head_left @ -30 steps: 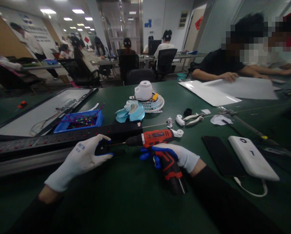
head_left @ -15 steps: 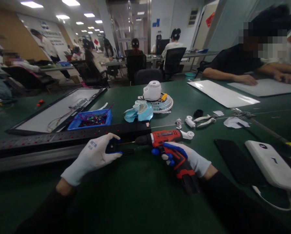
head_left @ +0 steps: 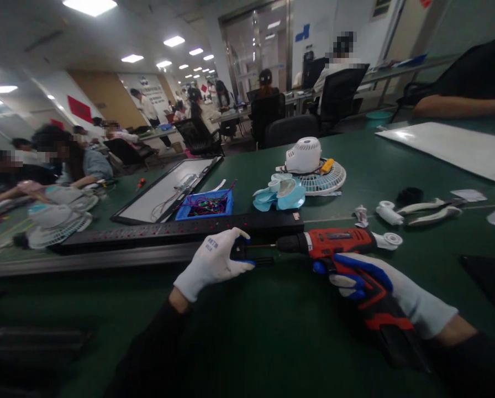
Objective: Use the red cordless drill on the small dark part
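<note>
My left hand point(head_left: 214, 260), in a white glove with blue fingertips, grips a black plastic part point(head_left: 240, 250) at the end of a long dark metal rail point(head_left: 148, 257). My right hand point(head_left: 380, 282), gloved the same way, is wrapped around the handle of a red and black cordless drill point(head_left: 338, 242). The drill lies level and points left. Its long thin bit reaches the black part, but the very tip is hidden there. Just beyond the rail lies a black strip point(head_left: 247, 223) with small red marks.
Behind the strip are a blue bin point(head_left: 180, 211) of wires, light-blue fan blades point(head_left: 278, 198) and a white fan body point(head_left: 305, 155). Pliers point(head_left: 433, 213) and white fittings point(head_left: 388, 213) lie to the right. A flat panel point(head_left: 160, 190) stands back left. A dark phone point(head_left: 491, 282) lies far right.
My view has swung to the left, so everything sits farther right in the picture. Both hands keep their grip, and the drill bit stays at the black part.
</note>
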Motion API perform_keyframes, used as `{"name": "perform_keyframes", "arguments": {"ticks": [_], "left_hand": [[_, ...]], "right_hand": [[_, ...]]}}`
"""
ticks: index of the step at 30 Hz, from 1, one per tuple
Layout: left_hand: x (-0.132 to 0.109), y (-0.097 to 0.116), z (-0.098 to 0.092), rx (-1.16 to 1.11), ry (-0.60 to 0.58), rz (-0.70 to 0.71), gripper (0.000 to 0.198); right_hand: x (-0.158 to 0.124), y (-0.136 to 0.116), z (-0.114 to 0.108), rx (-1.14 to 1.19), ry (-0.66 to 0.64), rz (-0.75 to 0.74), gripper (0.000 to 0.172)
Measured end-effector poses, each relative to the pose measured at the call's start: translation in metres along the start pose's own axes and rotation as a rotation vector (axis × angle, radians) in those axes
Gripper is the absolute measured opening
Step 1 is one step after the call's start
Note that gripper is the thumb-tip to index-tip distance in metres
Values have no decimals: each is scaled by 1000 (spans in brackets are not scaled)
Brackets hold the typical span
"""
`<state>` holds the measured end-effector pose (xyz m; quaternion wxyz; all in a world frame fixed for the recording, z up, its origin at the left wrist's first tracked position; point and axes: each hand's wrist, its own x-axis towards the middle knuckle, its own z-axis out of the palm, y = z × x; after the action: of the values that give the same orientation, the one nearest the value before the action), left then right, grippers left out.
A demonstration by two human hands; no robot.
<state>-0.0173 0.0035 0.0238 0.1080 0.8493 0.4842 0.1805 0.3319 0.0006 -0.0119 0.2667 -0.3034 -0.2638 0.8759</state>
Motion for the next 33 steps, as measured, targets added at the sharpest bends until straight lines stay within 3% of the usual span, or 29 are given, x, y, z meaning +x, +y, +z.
{"name": "perform_keyframes", "arguments": {"ticks": [12, 25, 33], "left_hand": [[0, 1, -1, 2, 4, 14, 50], [1, 1, 1, 12, -8, -27, 53], [0, 3, -1, 7, -11, -21, 52]], "right_hand": [[9, 5, -9, 88, -13, 29, 25], [-3, -2, 13, 112, 87, 16, 35], [-4, -1, 13, 134, 93, 14, 34]]}}
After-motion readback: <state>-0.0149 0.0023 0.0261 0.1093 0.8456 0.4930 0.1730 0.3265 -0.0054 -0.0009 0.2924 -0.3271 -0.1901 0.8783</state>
